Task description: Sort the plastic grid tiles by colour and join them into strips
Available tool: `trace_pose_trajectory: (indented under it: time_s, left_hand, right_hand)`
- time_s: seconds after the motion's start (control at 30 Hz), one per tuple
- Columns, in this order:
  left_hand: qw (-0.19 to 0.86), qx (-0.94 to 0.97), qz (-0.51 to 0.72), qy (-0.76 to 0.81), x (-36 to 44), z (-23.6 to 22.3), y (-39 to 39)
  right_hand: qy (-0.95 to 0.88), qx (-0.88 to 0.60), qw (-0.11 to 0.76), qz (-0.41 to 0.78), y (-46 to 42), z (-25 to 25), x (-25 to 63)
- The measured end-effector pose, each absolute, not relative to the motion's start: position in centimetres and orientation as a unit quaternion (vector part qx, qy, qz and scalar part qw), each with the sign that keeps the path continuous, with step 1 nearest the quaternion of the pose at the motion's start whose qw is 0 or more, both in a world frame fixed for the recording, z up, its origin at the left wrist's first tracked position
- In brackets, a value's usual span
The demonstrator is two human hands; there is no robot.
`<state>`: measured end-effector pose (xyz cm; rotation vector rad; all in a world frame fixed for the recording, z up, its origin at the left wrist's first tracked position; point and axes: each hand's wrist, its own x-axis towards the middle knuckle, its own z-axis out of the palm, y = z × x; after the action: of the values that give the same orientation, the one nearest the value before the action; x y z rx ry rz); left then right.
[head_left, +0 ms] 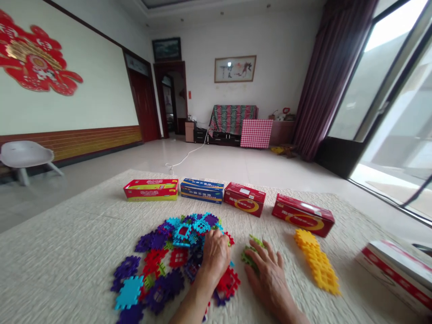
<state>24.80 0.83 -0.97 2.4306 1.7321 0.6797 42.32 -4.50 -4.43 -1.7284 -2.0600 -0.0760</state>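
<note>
My left hand (216,252) reaches into the right side of a heap of interlocking plastic tiles (158,238) in purple, red, light blue and green. Its fingers are curled down and closed; whatever they pinch is hidden beneath them. Spread fingers of my right hand (270,272) rest over a small group of green tiles (251,254), partly covering them. To the right of that hand, yellow tiles (319,265) lie in a slanting, overlapping row. A light blue tile (130,291) sits at the heap's near left edge.
Behind the tiles stand a red-yellow box (151,190), a blue box (201,191) and two dark red boxes (245,199). At the right edge is a white-and-red box (398,274). Everything lies on a cream textured mat (81,243). A white chair (27,155) stands far left.
</note>
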Motion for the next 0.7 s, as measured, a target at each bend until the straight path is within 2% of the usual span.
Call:
trace_pose_trajectory:
  time_s: [0.17,0.3,0.43,0.57,0.7]
  left_hand:
    - [0.009,0.784,0.204,0.587,24.3,-0.5,0.7]
    - [-0.002,0.775,0.215,0.594,24.1,-0.9,1.0]
    - [0.004,0.775,0.248,0.582,23.3,-0.3,1.1]
    - [0.016,0.777,0.293,0.558,20.3,1.6,0.8]
    - [-0.017,0.76,0.308,0.572,14.4,2.4,0.1]
  right_hand:
    - [-0.738,-0.607,0.294,-0.039,-3.5,-5.6,43.0]
    - [-0.737,-0.543,0.402,0.006,-2.8,-5.7,43.5]
    - [-0.663,-0.575,0.475,0.06,-2.6,-5.2,43.9]
    - [-0.571,-0.654,0.488,0.092,-2.6,-4.9,44.6]
    - [-0.541,-0.688,0.476,0.086,-2.7,-4.9,44.8]
